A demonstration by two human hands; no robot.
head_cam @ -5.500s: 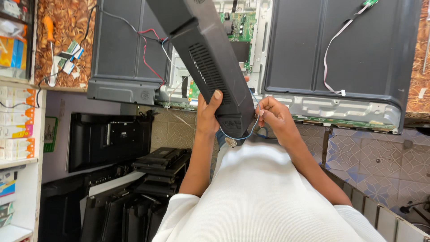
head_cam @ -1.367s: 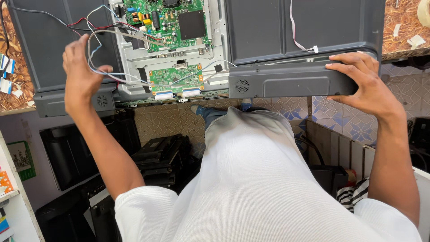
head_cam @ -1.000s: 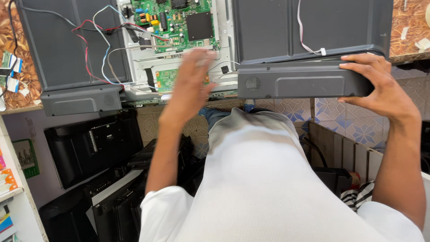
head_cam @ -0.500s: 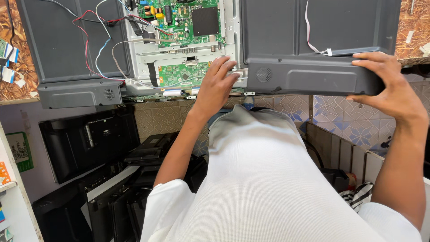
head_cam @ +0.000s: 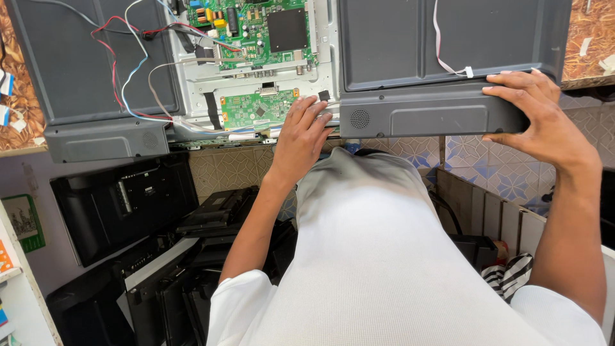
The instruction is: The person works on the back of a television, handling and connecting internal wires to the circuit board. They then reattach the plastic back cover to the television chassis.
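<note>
Half a second ago the left hand [head_cam: 302, 131] lay a bit farther right, on the left end of the dark panel; now it has slid left and its fingers rest flat by the small green board [head_cam: 256, 110], at the near edge of the open metal frame [head_cam: 323, 61]. It is spread open and holds nothing. On the right, the right hand [head_cam: 541, 118] has stayed where it was, wrapped around the right end of the dark grey plastic back panel [head_cam: 442, 64], thumb below and fingers on top, gripping it tight. That big panel lies on the right side of the bench, with a round speaker grille [head_cam: 360, 118] at its near left corner and a white cable [head_cam: 442, 48] running over it. Farther off sits a bigger green circuit board [head_cam: 253, 29] with a black square chip. Red, blue and white wires [head_cam: 128, 57] loop across another grey panel [head_cam: 83, 70] on the left. Below, near the floor, black screen shells [head_cam: 122, 205] are stacked.
</note>
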